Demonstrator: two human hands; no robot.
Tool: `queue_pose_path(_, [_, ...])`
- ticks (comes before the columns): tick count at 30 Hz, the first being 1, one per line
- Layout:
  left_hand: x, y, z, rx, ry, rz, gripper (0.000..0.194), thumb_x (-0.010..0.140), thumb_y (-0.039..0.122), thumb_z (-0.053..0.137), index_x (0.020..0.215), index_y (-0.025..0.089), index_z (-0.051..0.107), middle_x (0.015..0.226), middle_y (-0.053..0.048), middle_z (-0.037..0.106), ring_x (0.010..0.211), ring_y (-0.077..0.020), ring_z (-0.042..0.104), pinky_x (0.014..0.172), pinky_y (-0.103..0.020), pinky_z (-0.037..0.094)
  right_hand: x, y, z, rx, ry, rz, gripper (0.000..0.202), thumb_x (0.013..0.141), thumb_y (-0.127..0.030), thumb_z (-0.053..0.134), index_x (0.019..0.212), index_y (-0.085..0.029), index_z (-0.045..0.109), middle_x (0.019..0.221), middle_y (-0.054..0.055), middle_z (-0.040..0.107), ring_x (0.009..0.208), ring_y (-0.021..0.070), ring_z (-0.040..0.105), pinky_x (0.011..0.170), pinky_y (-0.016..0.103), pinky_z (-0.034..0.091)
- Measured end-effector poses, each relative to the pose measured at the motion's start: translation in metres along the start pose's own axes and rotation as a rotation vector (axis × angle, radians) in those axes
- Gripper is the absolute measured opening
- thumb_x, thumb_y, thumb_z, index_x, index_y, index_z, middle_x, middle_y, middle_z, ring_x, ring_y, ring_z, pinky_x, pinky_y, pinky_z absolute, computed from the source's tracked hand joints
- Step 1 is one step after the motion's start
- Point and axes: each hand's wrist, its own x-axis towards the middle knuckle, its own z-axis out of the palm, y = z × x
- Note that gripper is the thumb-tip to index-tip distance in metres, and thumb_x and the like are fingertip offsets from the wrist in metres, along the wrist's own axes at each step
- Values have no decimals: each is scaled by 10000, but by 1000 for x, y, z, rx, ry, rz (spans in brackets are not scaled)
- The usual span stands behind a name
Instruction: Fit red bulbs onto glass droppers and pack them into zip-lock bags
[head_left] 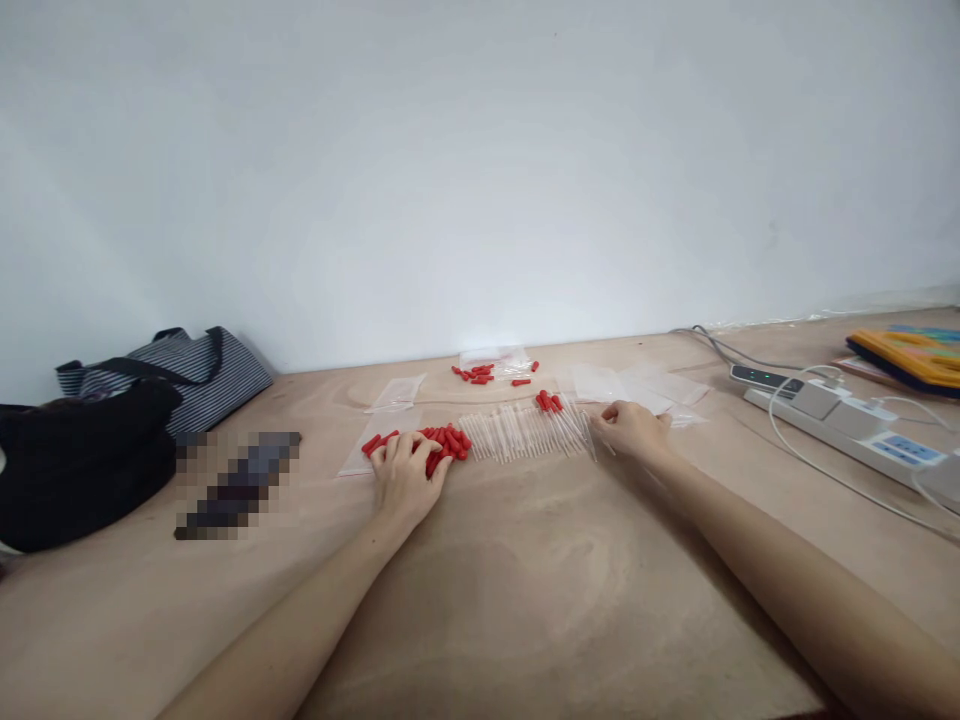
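My left hand [405,475] rests over a pile of red rubber dropper bulbs [455,440], its fingers curled down among them. One red bulb shows between the thumb and forefinger. A row of thin clear dropper tubes [510,433] lies side by side on the table, right of the pile. At the right end of that row, my right hand [628,430] pinches a clear tube [604,437]; its fingertips are partly hidden. A few red bulbs [550,401] sit at the far ends of the tubes near the right hand.
More red bulbs [476,374] lie behind the row by a clear bag [495,358]. Flat plastic bags [637,385] lie at the right. A power strip [847,425] with cables stands farther right. At left are a striped bag [232,370], black cloth [90,470] and a blurred dark object [240,487].
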Motion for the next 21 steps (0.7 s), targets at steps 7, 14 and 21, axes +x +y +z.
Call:
queue_pose_path(7, [-5,8,-15,-123,124,53,112,777,263,509,801,198,597,844,-62,602,841,-231,517,774,-383,311,2,4,3,-6,-141,-1,299,717,-441,476,635,-212,651,591,51,625,729,239,586,798,450,319])
queue_pose_path(14, [-14,26,-19,-453,-231,272,111,769,167,464,827,202,553,799,-14,607,802,-174,529,737,-322,334,3,1,10,-99,-133,-13,256,728,-303,439,588,-177,613,681,79,640,748,253,590,798,478,301])
queue_pose_path(21, [-17,29,-16,-419,-283,226,47,723,188,508,760,187,536,770,-18,591,756,-185,531,705,-328,356,-11,-8,6,-40,19,-99,219,776,-254,370,745,-151,561,829,111,624,833,252,549,781,436,305])
